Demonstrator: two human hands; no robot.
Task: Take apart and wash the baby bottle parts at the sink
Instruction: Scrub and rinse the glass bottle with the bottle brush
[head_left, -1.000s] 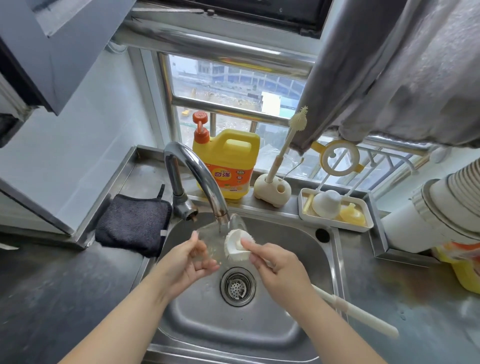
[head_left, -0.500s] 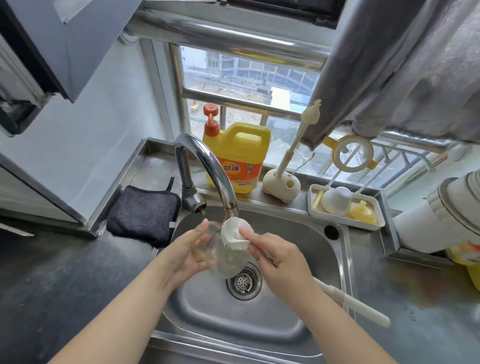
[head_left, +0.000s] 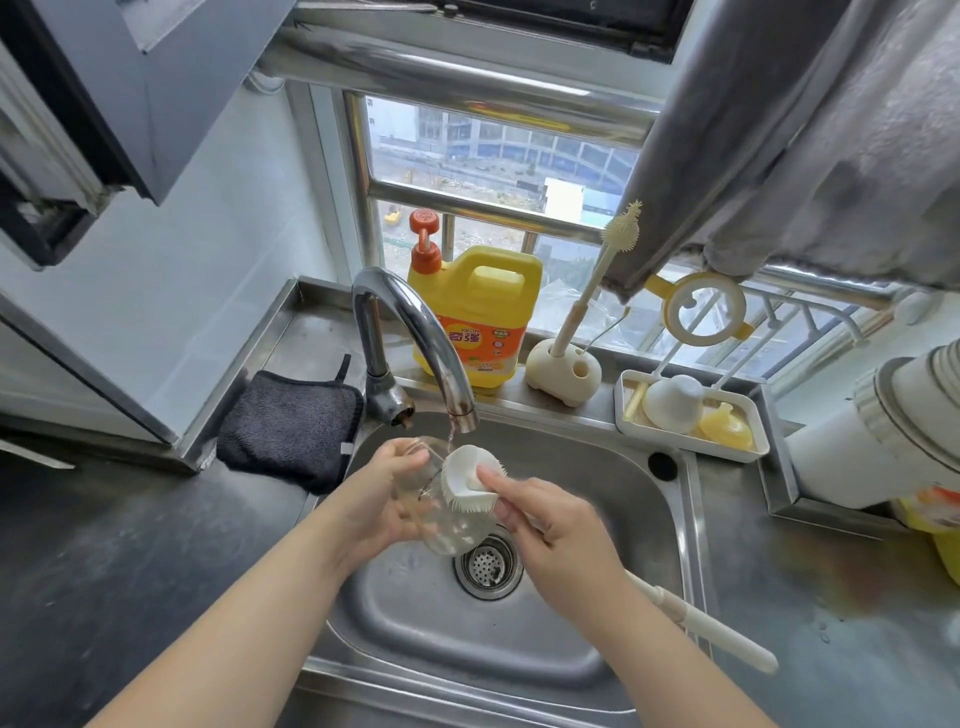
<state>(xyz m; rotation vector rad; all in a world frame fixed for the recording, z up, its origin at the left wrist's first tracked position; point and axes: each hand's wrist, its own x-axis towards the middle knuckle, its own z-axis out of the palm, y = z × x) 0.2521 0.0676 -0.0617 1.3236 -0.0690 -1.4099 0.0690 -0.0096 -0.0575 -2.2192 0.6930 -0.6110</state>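
Water runs in a thin stream from the faucet (head_left: 415, 343) onto the work held over the sink (head_left: 613, 467). The left hand (head_left: 387, 501) keeps a closed grip round the clear bottle (head_left: 441, 512), fingers curled about its wall, with the bottle tilted above the drain (head_left: 488, 566). The right hand (head_left: 558, 530) has a closed grip on the bottle brush (head_left: 470, 480); its forefinger presses on the white bristled head, which lies against the bottle's side, and the long handle runs back under the wrist over the sink's right rim. Behind the faucet a yellow detergent jug (head_left: 475, 317) stands on the ledge, beside a brush stand (head_left: 563, 371) with a thin brush upright. To the right, a white tray (head_left: 685, 441) holds a white cap (head_left: 672, 405) and a yellow nipple (head_left: 727, 426). A dark cloth (head_left: 288, 428) lies on the table left of the sink.
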